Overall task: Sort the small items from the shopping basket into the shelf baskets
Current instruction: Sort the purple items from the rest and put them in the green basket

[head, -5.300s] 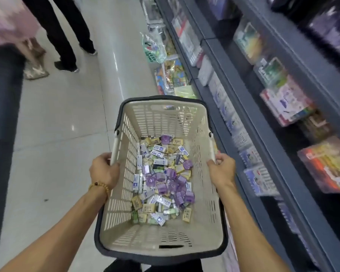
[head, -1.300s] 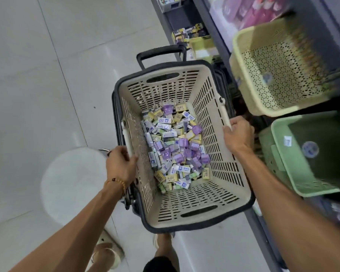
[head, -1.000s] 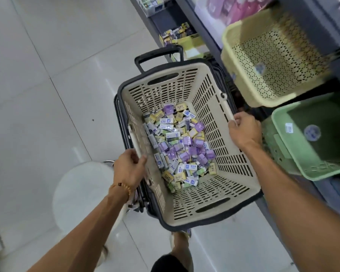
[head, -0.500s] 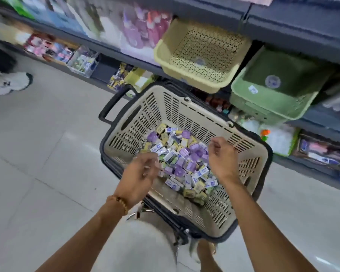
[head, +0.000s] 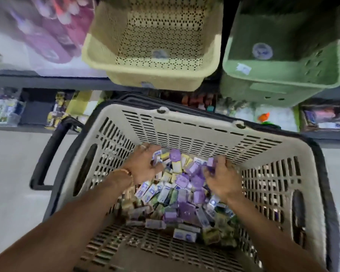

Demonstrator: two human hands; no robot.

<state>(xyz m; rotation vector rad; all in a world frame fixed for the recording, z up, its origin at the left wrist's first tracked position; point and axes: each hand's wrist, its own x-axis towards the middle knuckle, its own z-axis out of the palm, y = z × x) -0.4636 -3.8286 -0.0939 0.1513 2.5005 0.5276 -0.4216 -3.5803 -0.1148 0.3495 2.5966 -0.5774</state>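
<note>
Both hands are down in the shopping basket (head: 185,122), in the far part of the heap of small packs (head: 177,195). The left hand (head: 143,165) curls on a white-blue pack; the right hand (head: 220,179) seems, through blur, to pinch a purple one. Two empty shelf baskets sit beyond: yellow (head: 145,77) far left, nearer the left hand; green (head: 279,75) far right. Packs: too many to count.

Dark shelf (head: 47,81) carries yellow basket (head: 145,77), green basket (head: 273,91).

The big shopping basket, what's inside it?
A heap of small packets, purple, white and yellowish, with the left hand and right hand digging in. What lies beneath the heap is covered.
</note>
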